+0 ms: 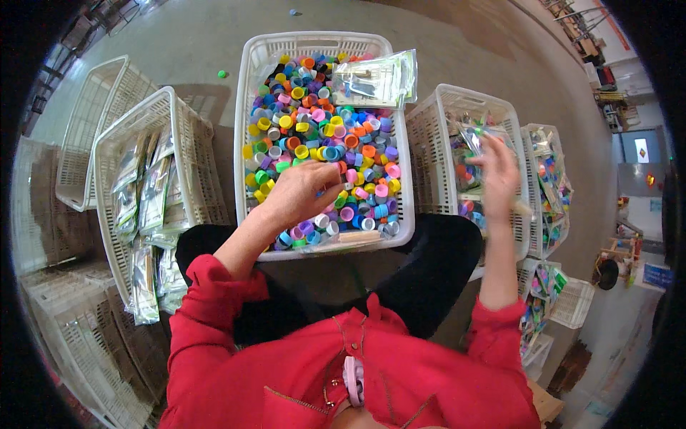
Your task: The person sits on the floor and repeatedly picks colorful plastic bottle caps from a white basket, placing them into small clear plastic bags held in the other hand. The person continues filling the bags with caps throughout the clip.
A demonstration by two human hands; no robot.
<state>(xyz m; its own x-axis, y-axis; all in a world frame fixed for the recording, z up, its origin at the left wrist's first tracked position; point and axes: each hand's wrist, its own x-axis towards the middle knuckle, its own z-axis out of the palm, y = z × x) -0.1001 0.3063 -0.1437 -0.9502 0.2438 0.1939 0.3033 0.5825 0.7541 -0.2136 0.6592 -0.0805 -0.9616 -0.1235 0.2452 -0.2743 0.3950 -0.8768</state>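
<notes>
A white plastic crate (pixel 239 118) full of colourful plastic bottle caps (pixel 302 152) stands before me. My left hand (pixel 311 187) is over the caps near the crate's middle, fingers bent downward; its fingertips are partly hidden, so I cannot tell whether it grips a cap. My right hand (pixel 498 169), blurred, is above a second white crate (pixel 440 145) at the right, which holds clear bags with caps in them. Its fingers are apart, near a clear plastic bag (pixel 471 137). A stack of clear packets (pixel 370 83) lies on the big crate's upper right corner. Wooden sticks (pixel 359 236) lie at its near edge.
At the left a white crate (pixel 172 139) holds clear packets (pixel 155 198), with another white crate (pixel 88 134) behind it. More filled crates (pixel 528 177) stand at the far right. A green cap (pixel 222 74) and a blue item (pixel 294 12) lie on the floor.
</notes>
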